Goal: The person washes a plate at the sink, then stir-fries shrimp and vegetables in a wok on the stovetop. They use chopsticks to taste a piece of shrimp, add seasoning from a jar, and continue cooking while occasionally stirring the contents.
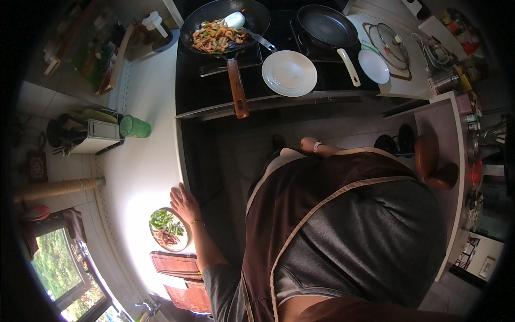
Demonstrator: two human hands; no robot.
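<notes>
My left hand point(185, 203) rests on the edge of the white countertop, fingers apart and holding nothing, beside a round plate point(187, 241) of cut green vegetables and sliced meat. My right hand point(309, 145) hangs low by my body with a band on the wrist; its fingers are too small and dark to read. On the black stove a wok point(257, 18) holds cooked shrimp point(217, 38) with green bits, and a metal spatula point(262, 41) leans in it. A white plate point(289, 73) lies at the stove's front, near a frying pan point(328, 25) with a cream handle.
Brown cutting boards point(177, 265) lie on the left counter near the faucet point(148, 308). Farther along are a green cup point(135, 126) and a knife block point(104, 129). A white bowl point(374, 66) and a glass lid point(388, 42) sit right of the stove.
</notes>
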